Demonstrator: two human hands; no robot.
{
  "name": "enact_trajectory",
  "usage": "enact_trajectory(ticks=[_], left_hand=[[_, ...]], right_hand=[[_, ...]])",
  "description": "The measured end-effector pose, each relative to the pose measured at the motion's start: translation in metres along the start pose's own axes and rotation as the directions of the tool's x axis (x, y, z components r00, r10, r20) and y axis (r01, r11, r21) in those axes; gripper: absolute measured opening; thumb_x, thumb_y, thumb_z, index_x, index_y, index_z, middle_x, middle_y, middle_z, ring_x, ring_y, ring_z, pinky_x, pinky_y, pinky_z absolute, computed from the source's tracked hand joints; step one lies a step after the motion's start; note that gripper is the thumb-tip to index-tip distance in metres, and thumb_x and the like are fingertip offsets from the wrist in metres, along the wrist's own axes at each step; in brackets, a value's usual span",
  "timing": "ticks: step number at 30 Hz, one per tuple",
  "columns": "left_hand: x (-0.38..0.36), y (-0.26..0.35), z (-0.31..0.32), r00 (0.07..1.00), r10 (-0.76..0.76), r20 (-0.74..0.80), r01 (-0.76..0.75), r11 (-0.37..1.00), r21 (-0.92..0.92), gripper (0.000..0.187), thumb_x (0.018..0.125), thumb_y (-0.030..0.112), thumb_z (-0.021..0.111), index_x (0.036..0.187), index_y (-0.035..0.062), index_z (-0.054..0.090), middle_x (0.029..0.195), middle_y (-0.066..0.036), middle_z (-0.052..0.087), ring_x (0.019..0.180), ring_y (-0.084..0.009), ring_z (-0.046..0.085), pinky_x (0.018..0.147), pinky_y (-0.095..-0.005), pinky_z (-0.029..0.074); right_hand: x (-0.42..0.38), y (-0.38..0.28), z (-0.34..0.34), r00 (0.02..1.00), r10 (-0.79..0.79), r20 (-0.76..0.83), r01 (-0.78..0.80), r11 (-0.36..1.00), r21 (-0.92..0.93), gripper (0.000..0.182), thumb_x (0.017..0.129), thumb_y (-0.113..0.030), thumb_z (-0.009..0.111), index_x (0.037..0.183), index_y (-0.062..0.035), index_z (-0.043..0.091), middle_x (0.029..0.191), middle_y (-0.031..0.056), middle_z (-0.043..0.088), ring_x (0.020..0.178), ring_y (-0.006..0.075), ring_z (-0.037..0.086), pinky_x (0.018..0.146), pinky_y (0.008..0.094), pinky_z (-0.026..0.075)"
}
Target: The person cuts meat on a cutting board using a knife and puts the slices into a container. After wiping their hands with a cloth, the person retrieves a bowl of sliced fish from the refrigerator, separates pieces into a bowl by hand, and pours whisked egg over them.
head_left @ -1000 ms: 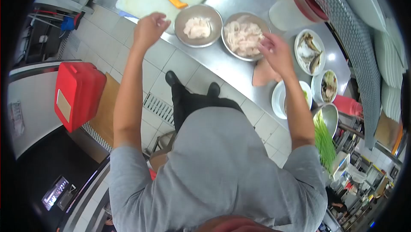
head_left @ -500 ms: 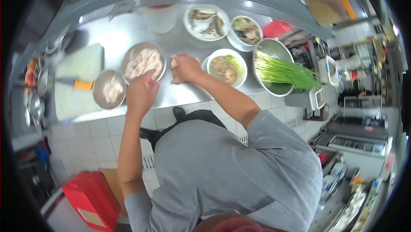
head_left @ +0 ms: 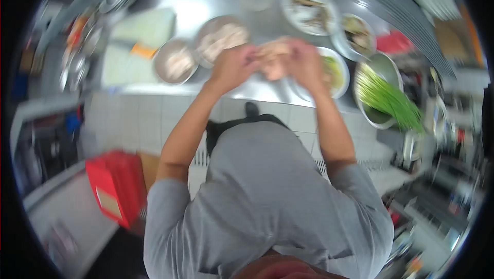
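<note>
A pale pink piece of raw meat, apparently chicken [head_left: 274, 59], is held up between my two hands over the steel counter. My left hand [head_left: 234, 67] pinches its left end with closed fingers. At its other end my right hand [head_left: 309, 65] grips the meat, partly covering a white bowl [head_left: 345, 76] with brownish and green food. Behind my left hand, a metal bowl [head_left: 201, 58] holds pale meat strips [head_left: 226, 38]. A smaller metal bowl [head_left: 158, 68] beside it contains more pale meat [head_left: 179, 63]. Motion blurs the fingertips.
An orange-handled knife [head_left: 144, 51] lies on a cutting board [head_left: 123, 70] at left. Farther back are a plate of what looks like fish [head_left: 311, 10] and a bowl of mixed food [head_left: 357, 37]. Green stalks [head_left: 388, 96] overhang a metal bowl [head_left: 383, 123]. A red bin [head_left: 118, 184] stands behind.
My left hand has moved from beside the strip bowl onto the meat. Both hands now hold it raised, where the right hand alone had it low on the counter. The view has shifted.
</note>
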State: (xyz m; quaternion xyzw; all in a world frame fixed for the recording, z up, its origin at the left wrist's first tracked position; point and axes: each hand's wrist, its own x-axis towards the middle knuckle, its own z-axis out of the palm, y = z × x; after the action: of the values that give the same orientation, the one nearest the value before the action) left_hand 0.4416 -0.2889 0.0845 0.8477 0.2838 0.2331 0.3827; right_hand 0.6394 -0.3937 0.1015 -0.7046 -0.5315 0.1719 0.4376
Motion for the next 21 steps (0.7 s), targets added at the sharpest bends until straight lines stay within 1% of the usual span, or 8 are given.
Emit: enact_trajectory(ticks=[1, 3, 5, 9, 11, 15, 16, 21], left_hand=[[-0.021, -0.004, -0.020, 0.996, -0.081, -0.036, 0.081, 0.997, -0.001, 0.029, 0.085, 0.023, 0.074, 0.108, 0.0066, 0.070, 0.091, -0.014, 0.074, 0.077, -0.0263, 0.073, 0.070, -0.0364, 0.055], [-0.048, -0.006, -0.047, 0.979, -0.189, -0.077, 0.186, 0.982, -0.046, 0.028, 0.086, 0.023, 0.074, 0.110, 0.0075, 0.069, 0.094, -0.013, 0.074, 0.080, -0.0258, 0.074, 0.072, -0.0360, 0.056], [-0.088, -0.043, -0.079, 0.946, -0.254, -0.201, 0.270, 0.961, 0.056, 0.027, 0.088, 0.020, 0.074, 0.110, 0.0056, 0.070, 0.096, -0.011, 0.075, 0.080, -0.0194, 0.072, 0.072, -0.0318, 0.056], [-0.160, -0.121, -0.134, 0.778, -0.471, -0.416, 0.537, 0.842, 0.050, 0.031, 0.092, 0.022, 0.072, 0.113, -0.0004, 0.070, 0.090, -0.010, 0.074, 0.075, -0.0145, 0.070, 0.069, -0.0284, 0.055], [-0.180, -0.149, -0.145, 0.673, -0.590, -0.445, 0.631, 0.773, -0.070, 0.035, 0.092, 0.028, 0.072, 0.113, -0.0004, 0.071, 0.084, -0.013, 0.074, 0.071, -0.0177, 0.070, 0.067, -0.0309, 0.055], [-0.164, -0.176, -0.136, 0.646, -0.723, -0.244, 0.680, 0.691, -0.245, 0.043, 0.091, 0.032, 0.072, 0.110, -0.0073, 0.070, 0.082, -0.012, 0.074, 0.067, -0.0157, 0.070, 0.065, -0.0292, 0.053], [-0.158, -0.183, -0.135, 0.645, -0.737, -0.200, 0.695, 0.675, -0.248, 0.036, 0.090, 0.032, 0.073, 0.095, -0.0040, 0.071, 0.079, -0.010, 0.073, 0.067, -0.0148, 0.071, 0.060, -0.0284, 0.052], [-0.149, -0.209, -0.130, 0.611, -0.792, -0.012, 0.663, 0.520, -0.539, 0.027, 0.086, 0.026, 0.075, 0.080, 0.0047, 0.060, 0.079, -0.007, 0.070, 0.070, -0.0158, 0.072, 0.051, -0.0263, 0.047]], right_hand=[[0.001, -0.003, -0.003, 0.997, 0.068, 0.026, -0.064, 0.988, -0.138, 0.023, 0.079, -0.011, 0.070, 0.101, -0.0051, 0.071, 0.084, 0.0171, 0.070, 0.076, 0.0349, 0.068, 0.070, 0.0419, 0.054], [0.000, 0.019, 0.009, 0.983, 0.174, 0.054, -0.175, 0.984, 0.015, 0.024, 0.080, -0.014, 0.071, 0.101, -0.0022, 0.070, 0.095, 0.0170, 0.070, 0.081, 0.0342, 0.068, 0.074, 0.0409, 0.054], [-0.002, 0.022, 0.023, 0.986, 0.136, 0.101, -0.126, 0.987, -0.097, 0.025, 0.080, -0.016, 0.073, 0.101, -0.0018, 0.070, 0.106, 0.0186, 0.067, 0.087, 0.0335, 0.068, 0.077, 0.0401, 0.054], [-0.010, 0.029, 0.053, 0.969, 0.168, 0.183, -0.048, 0.849, -0.526, 0.027, 0.081, -0.019, 0.074, 0.100, -0.0007, 0.069, 0.124, 0.0232, 0.059, 0.098, 0.0341, 0.066, 0.083, 0.0402, 0.055], [-0.018, 0.054, 0.080, 0.956, 0.211, 0.202, -0.060, 0.818, -0.572, 0.025, 0.079, -0.016, 0.072, 0.098, 0.0003, 0.068, 0.116, 0.0245, 0.062, 0.095, 0.0357, 0.067, 0.083, 0.0423, 0.056], [-0.025, 0.083, 0.126, 0.990, 0.020, 0.141, 0.058, 0.846, -0.530, 0.019, 0.076, -0.011, 0.069, 0.090, 0.0027, 0.066, 0.101, 0.0242, 0.067, 0.089, 0.0387, 0.068, 0.080, 0.0455, 0.055], [-0.024, 0.081, 0.125, 0.990, 0.008, 0.140, 0.071, 0.831, -0.551, 0.019, 0.073, -0.011, 0.068, 0.087, 0.0018, 0.065, 0.093, 0.0232, 0.069, 0.085, 0.0394, 0.068, 0.077, 0.0463, 0.055], [-0.023, 0.053, 0.122, 0.963, 0.253, 0.097, -0.154, 0.806, -0.571, 0.030, 0.083, -0.026, 0.067, 0.099, -0.0006, 0.066, 0.100, 0.0220, 0.070, 0.096, 0.0397, 0.067, 0.084, 0.0484, 0.053]])
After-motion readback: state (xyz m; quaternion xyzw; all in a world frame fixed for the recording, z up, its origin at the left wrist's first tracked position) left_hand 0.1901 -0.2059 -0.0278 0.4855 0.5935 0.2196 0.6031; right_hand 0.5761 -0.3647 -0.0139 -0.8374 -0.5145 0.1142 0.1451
